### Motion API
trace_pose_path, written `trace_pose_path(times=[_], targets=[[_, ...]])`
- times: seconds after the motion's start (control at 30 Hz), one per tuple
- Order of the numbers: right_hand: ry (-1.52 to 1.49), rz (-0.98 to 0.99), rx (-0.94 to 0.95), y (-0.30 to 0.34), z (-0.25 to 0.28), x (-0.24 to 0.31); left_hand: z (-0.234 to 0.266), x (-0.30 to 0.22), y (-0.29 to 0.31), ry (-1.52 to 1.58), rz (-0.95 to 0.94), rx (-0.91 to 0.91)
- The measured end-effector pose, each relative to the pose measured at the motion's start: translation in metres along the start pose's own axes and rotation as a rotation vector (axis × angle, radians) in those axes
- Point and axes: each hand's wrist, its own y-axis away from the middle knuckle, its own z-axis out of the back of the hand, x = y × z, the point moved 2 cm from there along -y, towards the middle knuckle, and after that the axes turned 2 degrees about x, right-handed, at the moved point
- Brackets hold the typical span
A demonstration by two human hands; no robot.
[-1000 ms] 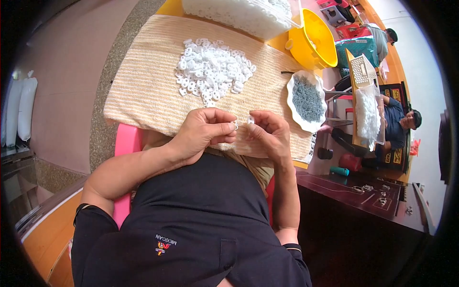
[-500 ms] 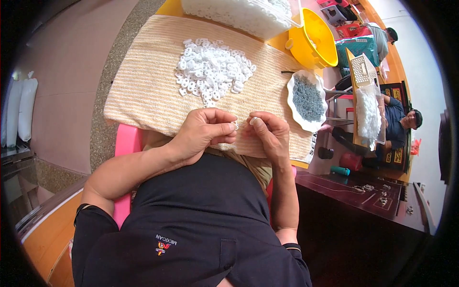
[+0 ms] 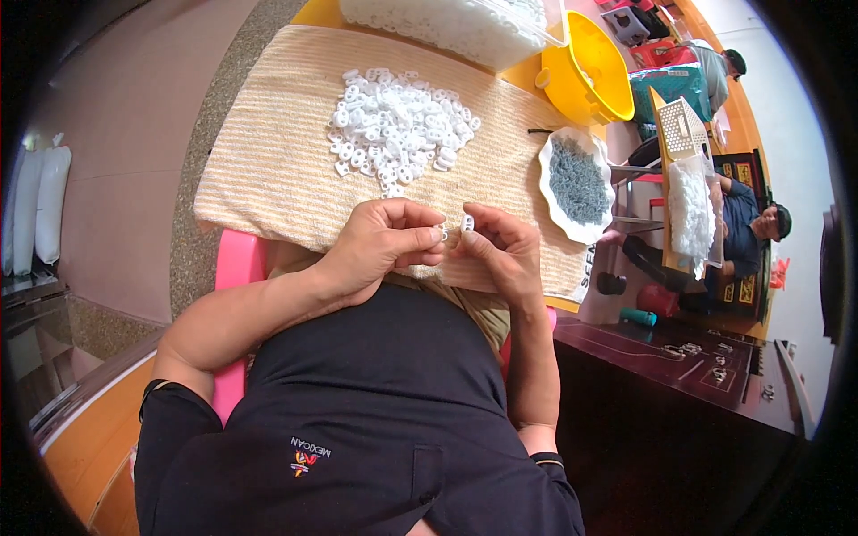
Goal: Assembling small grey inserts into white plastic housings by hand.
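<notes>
Between the thumb and fingertips of my right hand (image 3: 506,257) is a small white plastic piece (image 3: 467,223) with holes in it. Facing it, my left hand (image 3: 384,241) pinches another small white piece (image 3: 443,232), mostly covered by the fingers. The two hands are close together but apart, above the near edge of the striped towel (image 3: 268,170). Beyond them lies a loose pile of white plastic pieces (image 3: 398,125) with holes. To the right of the pile, a white scalloped dish (image 3: 565,230) holds many tiny grey-blue parts (image 3: 576,181).
A clear bin (image 3: 447,36) of white pieces stands at the far edge, beside a yellow basin (image 3: 572,89). A thin black item (image 3: 539,131) lies near the dish. At right, a person (image 3: 746,223) sits by a tray of white pieces (image 3: 690,219). A dark table (image 3: 679,366) is lower right.
My right hand has turned the white piece so its holes now show, pointing upward from the fingertips. My left hand has barely moved.
</notes>
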Motion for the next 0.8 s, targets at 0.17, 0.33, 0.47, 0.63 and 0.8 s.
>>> trace_pose_path(times=[0.17, 0.33, 0.47, 0.63, 0.8], targets=[[-0.065, -0.065, 0.011, 0.0014, -0.0033, 0.0015, -0.0008, -0.0009, 0.0005, 0.011, 0.011, 0.006], [-0.087, -0.061, 0.004, 0.0012, -0.0035, -0.0005, -0.0003, -0.0001, -0.0009, 0.007, 0.001, 0.015], [-0.100, -0.071, 0.014, 0.0020, -0.0033, -0.0015, -0.0007, -0.0002, -0.0010, -0.015, -0.003, 0.012], [-0.068, -0.043, 0.082, 0.0011, -0.0001, -0.0036, -0.0005, 0.0002, -0.0011, -0.010, -0.004, 0.028], [-0.072, -0.021, 0.102, 0.0015, 0.0008, -0.0062, -0.0004, 0.0004, -0.0015, -0.004, 0.002, 0.039]])
